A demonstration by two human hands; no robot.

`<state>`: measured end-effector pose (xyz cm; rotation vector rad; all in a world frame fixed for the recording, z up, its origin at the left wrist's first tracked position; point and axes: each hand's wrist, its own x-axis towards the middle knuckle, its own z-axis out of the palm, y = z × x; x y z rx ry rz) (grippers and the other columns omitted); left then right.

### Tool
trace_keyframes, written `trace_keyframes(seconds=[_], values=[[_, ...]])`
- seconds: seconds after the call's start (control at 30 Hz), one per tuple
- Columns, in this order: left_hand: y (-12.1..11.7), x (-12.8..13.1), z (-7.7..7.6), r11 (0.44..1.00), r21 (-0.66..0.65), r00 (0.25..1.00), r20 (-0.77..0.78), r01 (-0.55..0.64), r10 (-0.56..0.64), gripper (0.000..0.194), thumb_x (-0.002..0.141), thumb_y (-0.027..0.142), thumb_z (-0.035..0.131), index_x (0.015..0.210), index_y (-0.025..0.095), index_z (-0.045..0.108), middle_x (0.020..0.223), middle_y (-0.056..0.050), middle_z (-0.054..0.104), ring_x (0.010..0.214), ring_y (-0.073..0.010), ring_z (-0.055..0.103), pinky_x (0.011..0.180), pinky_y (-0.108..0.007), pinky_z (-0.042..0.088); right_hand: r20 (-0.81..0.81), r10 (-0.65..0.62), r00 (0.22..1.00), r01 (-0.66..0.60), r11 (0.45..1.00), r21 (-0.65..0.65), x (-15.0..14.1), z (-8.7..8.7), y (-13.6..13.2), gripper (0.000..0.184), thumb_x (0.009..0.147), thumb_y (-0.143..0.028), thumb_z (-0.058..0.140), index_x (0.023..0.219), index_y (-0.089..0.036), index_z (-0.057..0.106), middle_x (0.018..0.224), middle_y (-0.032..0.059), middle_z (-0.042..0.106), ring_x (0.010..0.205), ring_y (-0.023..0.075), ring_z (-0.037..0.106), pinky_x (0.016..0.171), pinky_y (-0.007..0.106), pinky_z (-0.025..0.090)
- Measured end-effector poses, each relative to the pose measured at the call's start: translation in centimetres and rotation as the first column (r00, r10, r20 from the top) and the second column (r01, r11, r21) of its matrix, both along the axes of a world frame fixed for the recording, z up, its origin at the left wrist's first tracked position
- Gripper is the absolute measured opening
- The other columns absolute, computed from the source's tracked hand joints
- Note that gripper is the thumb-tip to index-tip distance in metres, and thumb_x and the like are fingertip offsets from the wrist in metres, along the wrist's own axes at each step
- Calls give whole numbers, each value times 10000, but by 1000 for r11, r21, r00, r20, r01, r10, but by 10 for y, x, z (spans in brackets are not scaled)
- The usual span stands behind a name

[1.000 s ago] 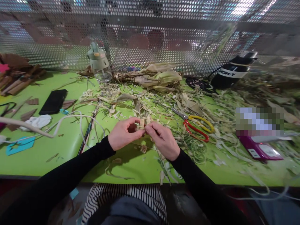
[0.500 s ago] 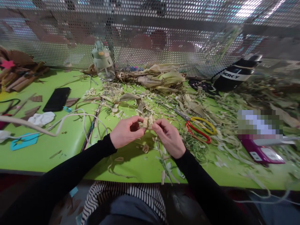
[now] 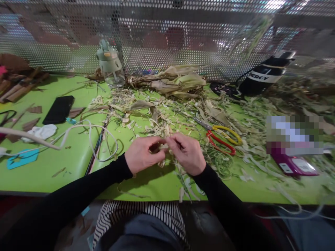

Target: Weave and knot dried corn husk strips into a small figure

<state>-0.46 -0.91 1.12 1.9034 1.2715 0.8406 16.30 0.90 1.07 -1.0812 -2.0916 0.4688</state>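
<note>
Mesh screen point(image 3: 157, 38) fills the far side, well beyond the scissors point(image 3: 222, 135), whose yellow and red handles stand spread. Green bench point(image 3: 60, 177) carries them, loose scraps scattered all around. Beyond the scissors and somewhat to their left lies a bundle of dry husks point(image 3: 175, 83). Beyond and to the right, a black bottle point(image 3: 259, 85) with a white band leans over; well to the left and beyond, a clear bottle point(image 3: 112, 69) with a pale green top stands upright. A magenta object point(image 3: 295, 165), partly blurred out, sits to the right.

Left of the scissors and a little nearer are both hands. The left hand point(image 3: 145, 153) curves with a gap between thumb and forefinger; whether it has hold of anything, I cannot tell. The right hand point(image 3: 187, 153), nearer the scissors, pinches thumb and forefinger together on a small husk piece. A black phone point(image 3: 59, 109) lies well to the scissors' left. Thin green strips point(image 3: 221, 164) coil just on their near side. Smallest is that pale husk piece point(image 3: 167, 132), left of the scissors at the fingertips and mostly hidden.
</note>
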Motion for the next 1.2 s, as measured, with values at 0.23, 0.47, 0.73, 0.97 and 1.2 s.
trace_keyframes(seconds=[0.23,0.47,0.73,0.97,1.2], values=[[-1,0,-4,973,-224,983,184,53,-12,274,762,271,546,985,144,642,653,3,637,574,-99,542,630,-250,475,-45,-62,997,59,996,-64,4,2,4,271,901,-323,488,671,-180,501,571,-39,426,501,83,383,488,214,305],[9,4,-9,853,-501,707,657,150,262,301,839,236,496,1122,142,535,899,-65,684,763,-116,631,816,-312,502,-61,-143,988,146,988,49,6,-1,6,365,914,-409,442,637,-176,488,553,-22,445,487,92,374,478,229,285],[19,-14,-2,987,-156,958,273,-44,86,320,748,407,647,931,147,607,813,-17,595,636,-85,516,597,-222,444,60,53,997,-46,993,-112,-2,1,-1,278,905,-306,466,656,-182,465,565,-41,394,501,88,356,506,228,285],[19,-21,6,882,-377,860,508,282,-58,482,762,325,653,1194,175,501,728,27,558,526,-52,513,453,-167,404,54,166,985,-153,972,-180,3,8,-2,290,935,-265,398,672,-178,485,582,-27,453,533,96,426,543,226,318],[18,-16,2,794,-505,742,663,339,104,405,705,256,723,1074,176,579,740,35,561,502,-17,513,347,-98,297,32,173,984,-166,973,-161,3,10,-4,297,933,-258,395,655,-180,468,572,-32,429,517,93,395,524,221,306]])
